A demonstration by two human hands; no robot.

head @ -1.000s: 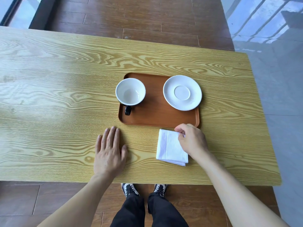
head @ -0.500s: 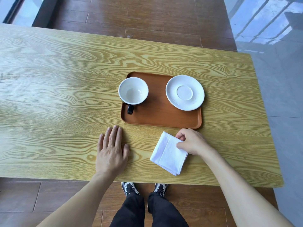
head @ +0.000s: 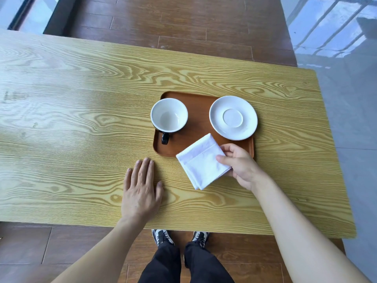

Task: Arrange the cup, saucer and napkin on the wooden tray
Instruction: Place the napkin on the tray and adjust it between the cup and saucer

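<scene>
Right hand pinches the folded napkin by one edge, held over the tray's near rim; left hand lies spread flat on the bench. Cup and saucer sit close — a loose fold might flop open or brush the cup handle.

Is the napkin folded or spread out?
Folded: the napkin is a compact square with layered edges at its near corner, pinched by the right hand.

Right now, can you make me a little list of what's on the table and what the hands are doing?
tray: brown wooden tray on the yellow wood-grain table
cup: white cup with black handle, upright, on tray's left
saucer: round white saucer, on tray's right
napkin: folded white napkin, lifted over the tray's near edge
right hand: pinching napkin
left hand: flat on table
</scene>
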